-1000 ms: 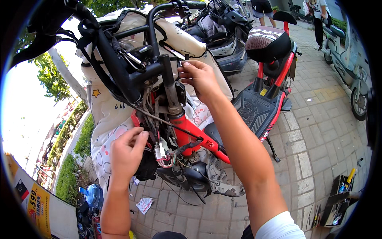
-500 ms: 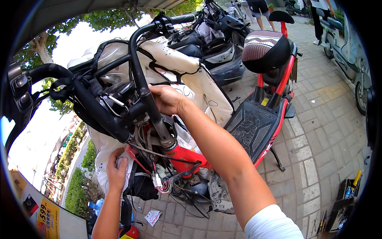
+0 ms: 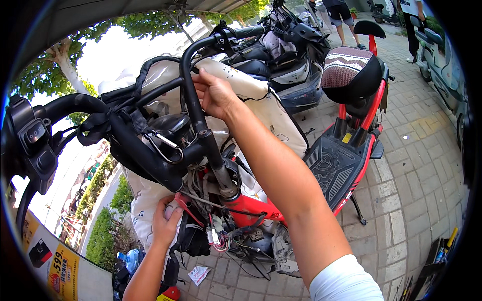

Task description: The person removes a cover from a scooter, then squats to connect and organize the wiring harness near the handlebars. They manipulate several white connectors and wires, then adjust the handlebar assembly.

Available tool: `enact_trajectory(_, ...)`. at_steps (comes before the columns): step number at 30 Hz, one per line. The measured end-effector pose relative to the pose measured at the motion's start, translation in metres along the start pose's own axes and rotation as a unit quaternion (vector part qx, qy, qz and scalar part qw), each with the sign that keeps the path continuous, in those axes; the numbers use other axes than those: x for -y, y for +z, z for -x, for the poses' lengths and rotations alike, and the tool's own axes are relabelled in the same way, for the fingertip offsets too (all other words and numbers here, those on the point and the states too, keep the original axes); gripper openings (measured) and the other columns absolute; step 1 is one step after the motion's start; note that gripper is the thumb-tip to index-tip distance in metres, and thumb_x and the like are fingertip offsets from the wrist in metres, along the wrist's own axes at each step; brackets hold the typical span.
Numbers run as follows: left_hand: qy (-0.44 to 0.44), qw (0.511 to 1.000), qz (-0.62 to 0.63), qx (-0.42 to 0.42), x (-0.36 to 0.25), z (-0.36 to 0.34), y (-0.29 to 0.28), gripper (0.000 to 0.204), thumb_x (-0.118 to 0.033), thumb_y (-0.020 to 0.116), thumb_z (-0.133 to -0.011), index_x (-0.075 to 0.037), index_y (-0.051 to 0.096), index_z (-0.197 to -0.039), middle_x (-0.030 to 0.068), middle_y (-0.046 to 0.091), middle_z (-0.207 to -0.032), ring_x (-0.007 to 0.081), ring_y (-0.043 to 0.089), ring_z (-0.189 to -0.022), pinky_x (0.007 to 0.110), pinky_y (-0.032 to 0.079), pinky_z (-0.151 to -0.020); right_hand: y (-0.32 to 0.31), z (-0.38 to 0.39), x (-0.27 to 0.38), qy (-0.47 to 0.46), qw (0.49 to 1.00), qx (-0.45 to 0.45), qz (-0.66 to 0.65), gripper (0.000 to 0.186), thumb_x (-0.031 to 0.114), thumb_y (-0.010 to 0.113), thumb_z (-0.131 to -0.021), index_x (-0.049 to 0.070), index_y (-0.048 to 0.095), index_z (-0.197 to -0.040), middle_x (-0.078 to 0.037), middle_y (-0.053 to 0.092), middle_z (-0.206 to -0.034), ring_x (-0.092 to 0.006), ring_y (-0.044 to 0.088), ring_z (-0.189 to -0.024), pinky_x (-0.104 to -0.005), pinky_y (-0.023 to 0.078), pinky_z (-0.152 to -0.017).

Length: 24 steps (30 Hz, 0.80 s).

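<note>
My right hand [image 3: 213, 93] reaches up to the upright black handlebar tube [image 3: 196, 110], its fingers curled beside it at the edge of the pale patterned cover [image 3: 251, 80]; what they grip is hidden. My left hand [image 3: 165, 220] is lower, fingers bent at a red part [image 3: 183, 203]; I cannot make out what it holds. Between them stand the stripped red frame [image 3: 238, 210], grey cables and a white connector [image 3: 213, 236] with coloured wires. A silver carabiner [image 3: 168, 145] hangs on the black tubes, and a switch housing [image 3: 37, 145] is at the far left.
A red scooter [image 3: 346, 150] stands at right, dark scooters [image 3: 286, 65] behind, a pale scooter [image 3: 437, 65] beyond. Two people [image 3: 341, 20] [image 3: 411, 30] stand at the back. A tool box [image 3: 439, 261] sits lower right; a water jug [image 3: 130, 261] and sign board [image 3: 63, 266] lower left.
My right hand has risen along the handlebar tube. My left hand has dropped from beside the wires to the red part. The view has tilted up, showing more of the canopy and trees.
</note>
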<state>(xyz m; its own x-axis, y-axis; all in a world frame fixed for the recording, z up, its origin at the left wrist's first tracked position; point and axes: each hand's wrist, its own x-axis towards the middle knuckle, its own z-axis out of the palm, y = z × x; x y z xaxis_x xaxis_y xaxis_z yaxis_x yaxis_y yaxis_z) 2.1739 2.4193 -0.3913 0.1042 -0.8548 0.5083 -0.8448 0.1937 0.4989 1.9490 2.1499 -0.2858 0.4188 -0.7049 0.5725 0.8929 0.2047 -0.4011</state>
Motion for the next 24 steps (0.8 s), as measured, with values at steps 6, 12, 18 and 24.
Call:
enact_trajectory(6,0.002,0.999,-0.031,-0.009,-0.004,0.003,0.001,0.052,-0.034,0.066,-0.083,0.002,0.056,-0.119,0.0193,0.063,-0.113,0.0304,0.059,-0.108,0.036,0.040,-0.097,0.026,-0.020,0.017,-0.079,0.988,-0.125,0.036,0.025,0.027,0.055,-0.097,0.003,0.056,-0.101,-0.007,0.059,-0.086,-0.0180,0.060,-0.069,-0.0358,0.050,-0.058)
enact_trajectory(12,0.009,1.000,-0.019,0.003,-0.001,0.001,0.001,0.052,-0.033,0.066,-0.083,0.003,0.055,-0.120,0.0192,0.063,-0.114,0.0298,0.059,-0.108,0.036,0.040,-0.098,-0.001,-0.018,0.001,-0.075,0.971,-0.227,0.026,0.021,0.022,0.047,-0.099,0.004,0.051,-0.089,-0.005,0.053,-0.076,-0.0203,0.060,-0.066,-0.0367,0.050,-0.056)
enact_trajectory(18,0.021,1.000,-0.006,0.000,-0.015,-0.005,-0.010,0.051,-0.031,0.065,-0.084,0.004,0.055,-0.120,0.0187,0.063,-0.113,0.0277,0.058,-0.107,0.034,0.040,-0.097,-0.010,-0.004,-0.009,-0.090,0.985,-0.148,-0.007,0.020,0.021,0.049,-0.100,0.002,0.051,-0.094,-0.006,0.055,-0.077,-0.0207,0.060,-0.068,-0.0364,0.051,-0.060)
enact_trajectory(24,-0.043,0.999,0.016,0.027,0.006,0.006,0.001,0.057,-0.032,0.064,-0.085,0.006,0.051,-0.124,0.0167,0.058,-0.119,0.0227,0.053,-0.113,0.032,0.036,-0.101,-0.018,0.005,-0.047,0.016,0.998,0.067,-0.004,0.030,0.020,0.053,-0.098,-0.008,0.062,-0.105,-0.016,0.068,-0.095,-0.0230,0.067,-0.083,-0.0360,0.056,-0.078)
